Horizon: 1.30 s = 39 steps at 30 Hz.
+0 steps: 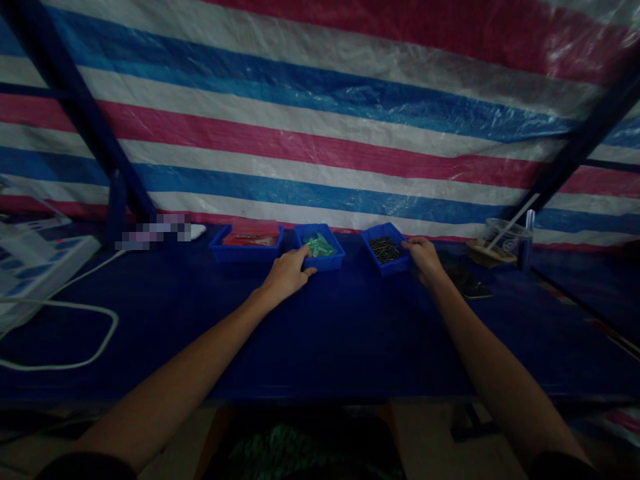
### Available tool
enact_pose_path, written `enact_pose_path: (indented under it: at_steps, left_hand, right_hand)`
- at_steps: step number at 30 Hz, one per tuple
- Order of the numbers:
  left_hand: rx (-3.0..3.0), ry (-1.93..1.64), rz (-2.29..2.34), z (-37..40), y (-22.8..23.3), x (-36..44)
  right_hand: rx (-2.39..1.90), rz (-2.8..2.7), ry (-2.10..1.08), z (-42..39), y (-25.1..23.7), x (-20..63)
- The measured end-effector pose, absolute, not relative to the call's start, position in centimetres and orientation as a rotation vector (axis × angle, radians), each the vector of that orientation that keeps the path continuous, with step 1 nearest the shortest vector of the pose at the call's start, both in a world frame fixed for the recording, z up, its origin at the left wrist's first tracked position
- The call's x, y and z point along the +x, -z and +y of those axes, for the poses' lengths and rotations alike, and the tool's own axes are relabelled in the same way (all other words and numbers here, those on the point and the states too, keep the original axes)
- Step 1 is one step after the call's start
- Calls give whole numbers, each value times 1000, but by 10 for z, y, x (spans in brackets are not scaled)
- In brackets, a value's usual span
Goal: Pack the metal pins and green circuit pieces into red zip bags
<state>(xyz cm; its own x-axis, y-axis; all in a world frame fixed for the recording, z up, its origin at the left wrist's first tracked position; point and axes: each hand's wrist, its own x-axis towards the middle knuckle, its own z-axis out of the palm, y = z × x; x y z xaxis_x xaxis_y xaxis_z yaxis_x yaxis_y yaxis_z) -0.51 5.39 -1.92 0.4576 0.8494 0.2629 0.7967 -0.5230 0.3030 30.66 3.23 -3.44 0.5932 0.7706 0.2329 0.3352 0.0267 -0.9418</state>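
Here, both arms stretch forward across the bench (pixel 320 333), which is covered in dark blue cloth, toward three small blue trays lined up along its far edge, just below the striped tarp (pixel 350 120). The left hand (pixel 287 275) rests at the near left corner of the middle tray (pixel 320 248), fingers curled over its rim and grasping it, seemingly to steady or shift it; pale green pieces (pixel 319 245) lie heaped inside, too small to tell which way each one points. The right hand (pixel 424 259) grips the right wall of the right tray (pixel 386 252), which holds a pile of dark, thin metal bits (pixel 384 249), possibly screws or pins, lying in mixed directions. This tray sits turned, its long axis running from the bench's far edge toward the near right, while the middle tray's long axis lies nearly along the far edge. The left tray (pixel 246 241), untouched, holds something red and flat and sits square to the far edge. The row probably keeps all parts within one reach. A clear plastic cup (pixel 503 239) with a straw stands near the far right corner, a dark phone (pixel 467 283) lies just right of the right wrist, and a white cable (pixel 65 333) loops near the left edge.
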Motion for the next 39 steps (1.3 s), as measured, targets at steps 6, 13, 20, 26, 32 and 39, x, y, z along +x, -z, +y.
enact_pose_path:
  at_steps: [6,13,20,26,32,39]
  left_hand:
    - [2661,-918,1194,44,14,-3]
    - [2721,-987,1015,32,2,3]
    - [2686,-1155,1072,28,4,8]
    - [2775,-1234,1095,31,3,6]
    - [2817,-1168,1007,32,7,8]
    - [2637,-1123,1140,29,13,12]
  right_hand:
    - [-1709,-1071,-227,25,22,282]
    - [-1727,-1364,3,9,6,259]
    - [-1685,-1539,245,2,3,243]
    - [-1639,-1611,217,2,2,245]
    - [-1690,-1678,168,6,1,245]
    - [-1773,-1653,245,-1,-3,232]
